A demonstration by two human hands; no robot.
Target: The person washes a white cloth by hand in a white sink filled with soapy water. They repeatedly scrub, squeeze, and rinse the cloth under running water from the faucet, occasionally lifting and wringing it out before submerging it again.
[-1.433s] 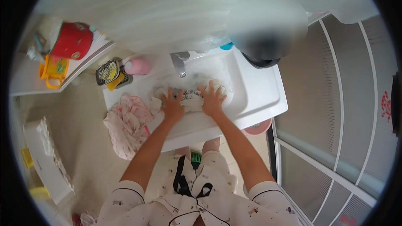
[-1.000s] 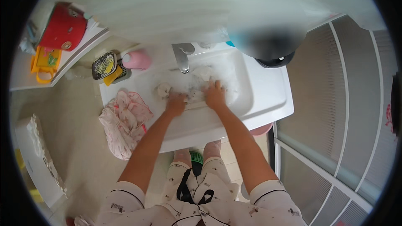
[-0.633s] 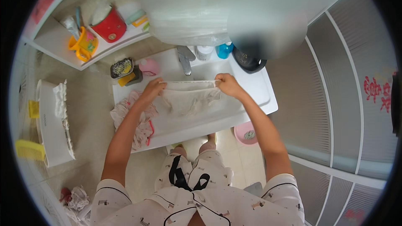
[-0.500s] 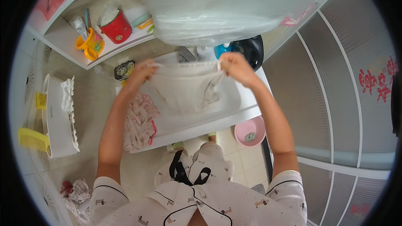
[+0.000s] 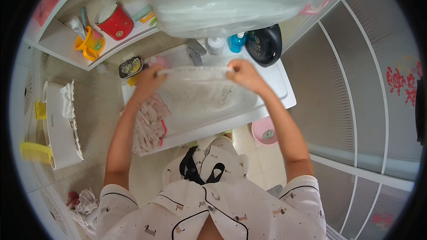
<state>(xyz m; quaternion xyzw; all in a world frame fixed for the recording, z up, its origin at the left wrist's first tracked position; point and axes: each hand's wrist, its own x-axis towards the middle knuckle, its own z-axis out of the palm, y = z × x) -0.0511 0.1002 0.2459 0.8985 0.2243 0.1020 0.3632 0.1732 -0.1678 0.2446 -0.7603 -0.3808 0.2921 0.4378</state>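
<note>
A thin white garment (image 5: 195, 82) with a band along its top edge is stretched between my two hands over the white sink (image 5: 187, 126). My left hand (image 5: 149, 79) pinches one end of the band, and my right hand (image 5: 242, 75) grips the other. Motion blurs the hanging cloth, which has a greyish print near its right side. Inside the sink's left end, below my left hand, lies a crumpled pale pink patterned cloth (image 5: 149, 124) with red trim. Behind the left hand a pink rounded thing (image 5: 159, 61) shows in part.
Along the sink's back stand a white bottle (image 5: 215, 46), a blue bottle (image 5: 237, 43) and a black basin (image 5: 265, 46). A soap dish (image 5: 130, 67) sits at back left, below a shelf with a yellow mug (image 5: 91, 43). On the floor is a pink basin (image 5: 264, 131).
Both hands still hold the garment; its band is pulled straighter and the cloth hangs shorter in view. The view has shifted slightly, showing more of the sink's back and the black basin.
</note>
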